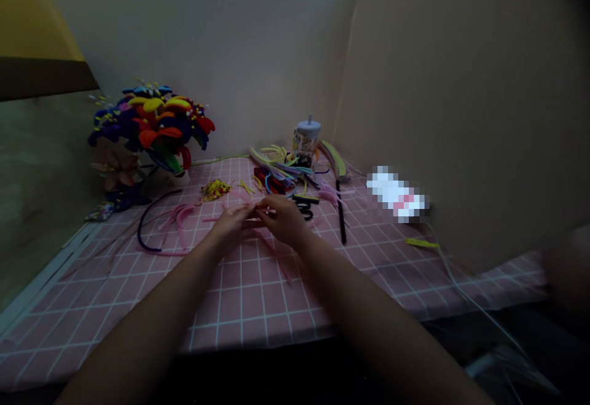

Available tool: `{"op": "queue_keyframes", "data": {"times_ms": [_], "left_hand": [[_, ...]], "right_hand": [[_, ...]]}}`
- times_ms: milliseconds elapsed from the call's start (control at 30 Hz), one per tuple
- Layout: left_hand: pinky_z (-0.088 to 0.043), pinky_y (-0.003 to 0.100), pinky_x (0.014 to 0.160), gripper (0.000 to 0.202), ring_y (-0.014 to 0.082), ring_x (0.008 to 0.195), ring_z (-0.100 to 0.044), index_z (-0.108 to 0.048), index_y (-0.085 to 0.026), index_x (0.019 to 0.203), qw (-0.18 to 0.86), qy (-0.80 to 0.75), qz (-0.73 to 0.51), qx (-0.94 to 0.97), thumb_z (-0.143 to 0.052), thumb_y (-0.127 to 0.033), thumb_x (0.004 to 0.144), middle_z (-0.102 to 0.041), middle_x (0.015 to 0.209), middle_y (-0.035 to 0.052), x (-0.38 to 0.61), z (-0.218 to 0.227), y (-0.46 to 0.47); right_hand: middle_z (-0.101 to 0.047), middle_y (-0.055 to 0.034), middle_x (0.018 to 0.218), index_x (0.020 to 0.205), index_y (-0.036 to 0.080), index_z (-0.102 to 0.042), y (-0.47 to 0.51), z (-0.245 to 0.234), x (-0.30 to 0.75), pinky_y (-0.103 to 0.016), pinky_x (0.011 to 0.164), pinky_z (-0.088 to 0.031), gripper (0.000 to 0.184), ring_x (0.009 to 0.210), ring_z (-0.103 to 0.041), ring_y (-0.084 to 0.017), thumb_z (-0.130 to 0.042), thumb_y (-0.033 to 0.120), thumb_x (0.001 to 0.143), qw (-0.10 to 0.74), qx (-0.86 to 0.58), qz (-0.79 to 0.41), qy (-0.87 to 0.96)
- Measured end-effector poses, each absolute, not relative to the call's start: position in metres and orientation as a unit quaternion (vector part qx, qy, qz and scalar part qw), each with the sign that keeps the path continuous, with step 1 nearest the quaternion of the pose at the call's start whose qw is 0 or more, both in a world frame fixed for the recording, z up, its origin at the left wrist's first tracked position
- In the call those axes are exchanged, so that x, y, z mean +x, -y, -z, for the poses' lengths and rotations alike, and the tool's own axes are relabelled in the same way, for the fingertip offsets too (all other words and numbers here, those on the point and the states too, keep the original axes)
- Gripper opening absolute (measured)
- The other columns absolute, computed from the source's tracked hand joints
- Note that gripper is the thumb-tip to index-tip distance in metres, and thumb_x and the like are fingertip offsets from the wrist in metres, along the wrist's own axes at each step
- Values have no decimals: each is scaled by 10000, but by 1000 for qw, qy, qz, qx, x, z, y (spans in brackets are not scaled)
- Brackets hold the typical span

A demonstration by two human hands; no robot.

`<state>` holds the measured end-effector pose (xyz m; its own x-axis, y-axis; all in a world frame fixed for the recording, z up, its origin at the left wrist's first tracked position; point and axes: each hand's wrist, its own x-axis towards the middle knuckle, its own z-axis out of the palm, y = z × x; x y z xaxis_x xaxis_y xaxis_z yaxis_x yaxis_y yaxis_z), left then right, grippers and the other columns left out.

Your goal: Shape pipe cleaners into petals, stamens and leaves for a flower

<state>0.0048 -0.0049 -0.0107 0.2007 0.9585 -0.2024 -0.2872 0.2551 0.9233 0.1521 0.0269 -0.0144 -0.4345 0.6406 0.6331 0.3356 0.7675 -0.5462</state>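
Over the middle of the table, my left hand (230,220) and my right hand (284,219) meet with fingertips pinched together. Between them is a pink pipe cleaner piece, mostly covered by the fingers. A loose pink pipe cleaner (276,259) trails on the cloth just below my right hand. Close behind that hand lie black-handled scissors (304,210), partly hidden. Looped pink pipe cleaners (180,216) rest to the left of my left hand, beside a curved dark purple pipe cleaner (139,227). Farther back is a pile of small yellow and red bits (216,189).
A bouquet of colourful fuzzy flowers (159,125) stands at the back left. Mixed pipe cleaners (281,173) lie before a lidded cup (306,141). A black stick (342,220), a pixelated bright object (396,195), a yellow strip (421,243) and a white cable (465,294) are on the right.
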Motion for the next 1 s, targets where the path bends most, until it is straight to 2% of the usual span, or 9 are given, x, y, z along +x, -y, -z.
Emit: {"op": "queue_keyframes", "data": {"times_ms": [67, 233, 333, 433, 600, 700, 800, 900, 1000], "left_hand": [[-489, 239, 550, 257, 158, 704, -642, -605, -151, 860, 655, -431, -488, 383, -638, -363, 719, -669, 865, 82, 4, 10, 5], [-469, 241, 473, 236, 112, 517, -581, -566, -156, 835, 627, -466, -517, 349, -650, -323, 691, -641, 741, 36, -1, 10, 0], [-432, 227, 423, 264, 117, 451, -551, -529, -147, 756, 616, -455, -509, 392, -663, -356, 666, -572, 573, -5, -3, 14, -4], [-408, 216, 412, 296, 105, 413, -516, -511, -145, 702, 602, -432, -491, 459, -671, -389, 655, -505, 488, -36, -1, 19, -6], [-419, 213, 442, 316, 72, 392, -463, -577, -136, 828, 598, -414, -466, 503, -666, -389, 660, -483, 464, -58, 5, 26, -5], [-426, 214, 463, 263, 69, 396, -459, -594, -130, 772, 590, -404, -482, 506, -666, -348, 646, -480, 434, -59, 9, 26, -3], [-438, 231, 487, 223, 90, 417, -499, -576, -122, 644, 580, -406, -513, 485, -649, -332, 636, -516, 429, -27, 15, 24, 1], [-449, 256, 484, 226, 125, 431, -536, -564, -121, 579, 593, -420, -534, 433, -632, -333, 615, -567, 456, 13, 22, 22, 4], [-454, 260, 485, 206, 129, 428, -544, -574, -121, 560, 612, -438, -527, 395, -611, -317, 615, -581, 464, 19, 25, 21, 6]], "right_hand": [[-589, -45, 778, 830, 164, -606, -27, 14, 153, -270, 692, -399, 92, 725, -521, -140, -557, 220, 776, 422, -284, -187, 840], [-580, -62, 940, 1033, 179, -608, -29, 11, 157, -238, 628, -415, 323, 712, -515, -116, -625, 284, 728, 366, -256, -288, 847], [-595, -58, 891, 898, 165, -659, -31, 9, 158, -233, 626, -418, 230, 747, -538, -124, -586, 334, 760, 399, -267, -373, 794], [-620, -57, 906, 831, 163, -676, -33, 9, 158, -252, 688, -435, 254, 849, -558, -149, -556, 381, 780, 434, -259, -499, 704], [-648, -74, 966, 902, 178, -687, -30, 12, 155, -328, 776, -452, 380, 802, -589, -150, -487, 487, 808, 352, -186, -688, 607], [-647, -93, 1005, 875, 162, -699, -28, 14, 152, -320, 763, -455, 393, 763, -586, -140, -502, 493, 797, 352, -183, -687, 609], [-667, -83, 920, 887, 155, -700, -29, 14, 150, -304, 724, -461, 396, 746, -589, -143, -513, 490, 791, 370, -215, -649, 630], [-675, -59, 788, 886, 160, -703, -30, 13, 150, -293, 702, -465, 399, 783, -604, -167, -493, 488, 802, 381, -244, -581, 676], [-682, -53, 822, 842, 169, -713, -34, 11, 152, -292, 741, -460, 376, 860, -609, -177, -464, 451, 828, 397, -258, -486, 734]]}}
